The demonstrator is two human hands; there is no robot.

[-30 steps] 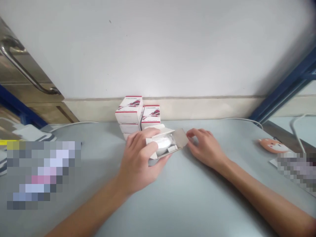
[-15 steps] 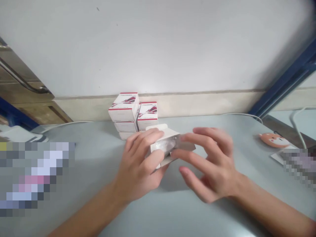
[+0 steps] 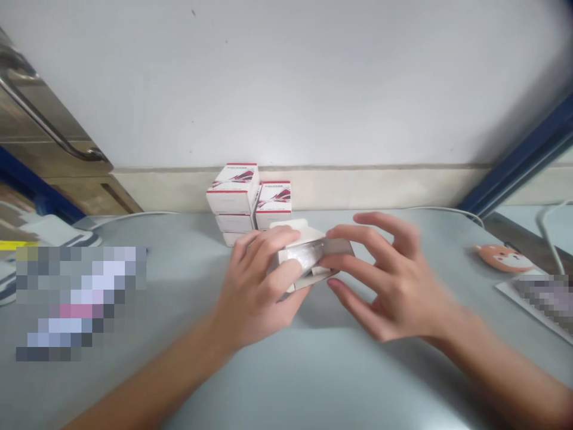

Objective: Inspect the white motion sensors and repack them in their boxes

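Note:
My left hand (image 3: 257, 286) is wrapped round a small open cardboard box (image 3: 304, 258) held just above the grey table (image 3: 286, 370). A white item in clear wrap shows inside the box's open right end. My right hand (image 3: 394, 280) is at that open end with its fingers spread. Its thumb and forefinger touch the box's end flap (image 3: 336, 248). The right hand is blurred by motion.
Several white and red boxes (image 3: 248, 200) are stacked against the wall behind the hands. An orange animal-shaped object (image 3: 504, 258) lies at the right near a white cable (image 3: 447, 210). A metal door handle (image 3: 45, 128) is at the upper left. Blurred patches lie left and right.
My right hand has lifted off the table and come up to the box's open end, its fingers now on the flap. My left hand has kept hold of the box.

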